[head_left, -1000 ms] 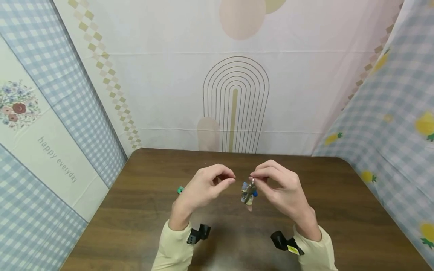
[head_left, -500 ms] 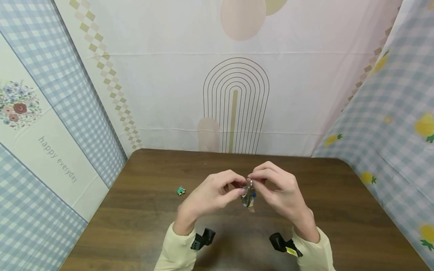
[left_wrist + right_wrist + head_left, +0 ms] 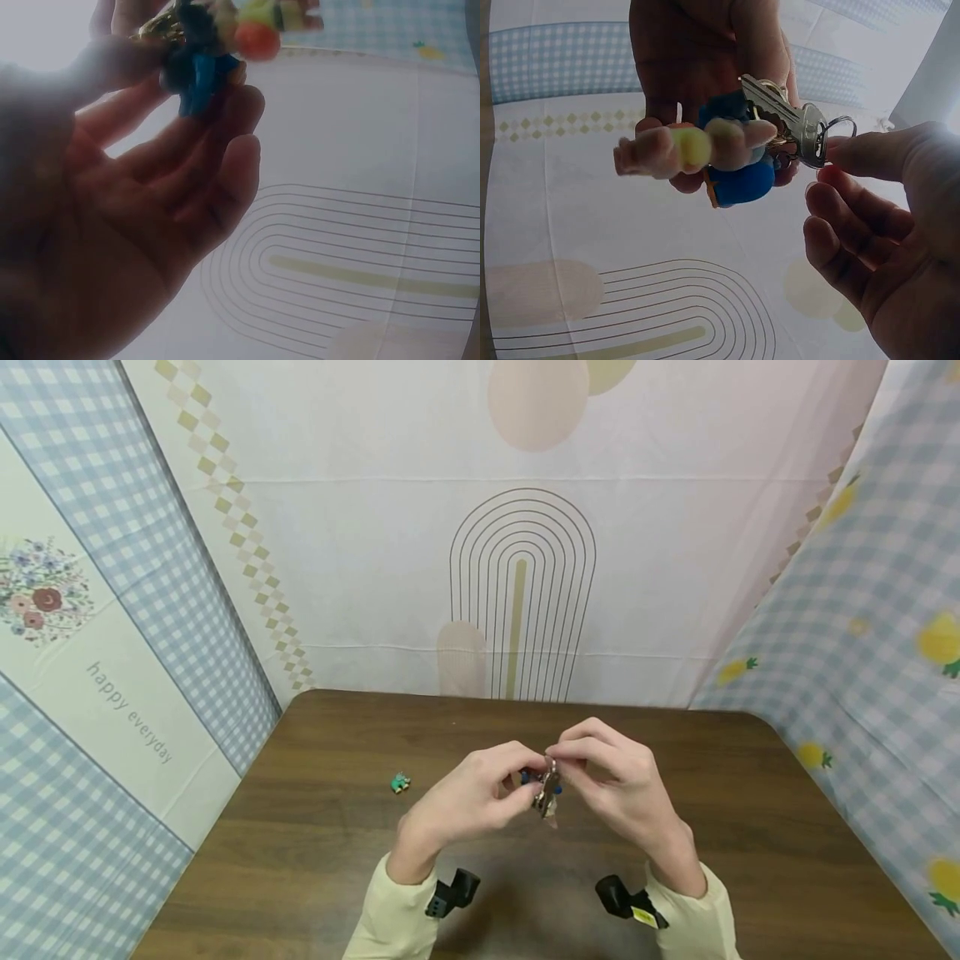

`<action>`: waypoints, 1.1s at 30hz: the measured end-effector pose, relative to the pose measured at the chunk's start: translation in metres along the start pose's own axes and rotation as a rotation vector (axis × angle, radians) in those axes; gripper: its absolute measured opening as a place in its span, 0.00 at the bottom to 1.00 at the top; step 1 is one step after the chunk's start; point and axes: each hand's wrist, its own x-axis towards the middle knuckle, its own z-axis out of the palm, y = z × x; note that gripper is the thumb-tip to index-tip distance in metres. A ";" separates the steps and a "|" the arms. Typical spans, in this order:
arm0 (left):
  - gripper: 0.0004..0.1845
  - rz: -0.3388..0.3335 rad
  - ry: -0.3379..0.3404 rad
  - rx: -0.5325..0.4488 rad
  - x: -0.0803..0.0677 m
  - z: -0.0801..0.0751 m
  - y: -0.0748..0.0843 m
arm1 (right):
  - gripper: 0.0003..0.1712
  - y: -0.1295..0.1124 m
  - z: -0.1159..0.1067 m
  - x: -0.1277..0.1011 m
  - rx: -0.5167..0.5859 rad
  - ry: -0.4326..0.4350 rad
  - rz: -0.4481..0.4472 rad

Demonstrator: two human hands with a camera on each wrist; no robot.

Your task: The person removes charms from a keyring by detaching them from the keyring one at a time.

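My right hand [image 3: 618, 781] pinches a thin metal key ring [image 3: 844, 127] between thumb and forefinger, above the table. From the ring hang a silver key [image 3: 810, 135] and several small charms. One is a blue figure charm [image 3: 748, 182]; another is a pale, long-eared figure [image 3: 694, 148] with a yellow middle. Facing it, my left hand [image 3: 480, 789] pinches the cluster at the blue charm. An orange-red ball [image 3: 257, 41] shows beside it in the left wrist view. Where exactly the left fingertips grip is partly hidden by the charms.
A small green charm [image 3: 401, 782] lies on the brown wooden table [image 3: 330, 735], left of both hands. Behind the table hangs a pale patterned cloth [image 3: 375, 568]. Checked cloths flank it on both sides. Each wrist wears a black camera [image 3: 617, 895].
My left hand has moved right to the hanging keys and charms and now grips them. The cluster has turned slightly. My right hand has stayed nearly still, holding the ring.
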 end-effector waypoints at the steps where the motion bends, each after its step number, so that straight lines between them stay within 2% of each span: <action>1: 0.09 -0.002 0.006 0.004 0.000 0.000 0.000 | 0.09 0.000 0.000 0.000 0.000 0.002 -0.002; 6: 0.07 -0.012 0.039 0.009 -0.001 -0.002 -0.001 | 0.08 0.001 0.000 0.000 -0.007 0.012 -0.005; 10: 0.06 0.020 0.053 0.011 0.000 -0.003 0.000 | 0.08 0.002 -0.001 0.001 -0.007 0.020 -0.009; 15: 0.05 0.075 0.035 -0.006 0.000 -0.002 -0.001 | 0.09 0.002 -0.001 0.001 -0.005 0.015 -0.011; 19: 0.09 0.100 0.008 -0.010 0.002 0.002 -0.002 | 0.09 0.001 -0.002 0.001 -0.004 0.014 -0.008; 22: 0.10 0.096 -0.003 -0.010 0.003 0.006 -0.002 | 0.08 0.001 -0.002 0.000 -0.003 0.015 -0.006; 26: 0.07 0.081 0.030 0.015 0.004 0.009 -0.003 | 0.09 0.001 -0.002 0.000 -0.006 0.018 -0.002; 29: 0.07 0.073 0.053 0.045 0.004 0.008 -0.003 | 0.06 0.001 -0.001 -0.001 0.008 0.010 0.004; 33: 0.08 0.048 0.045 0.048 0.004 0.007 -0.003 | 0.03 0.001 0.000 -0.001 0.028 -0.005 0.012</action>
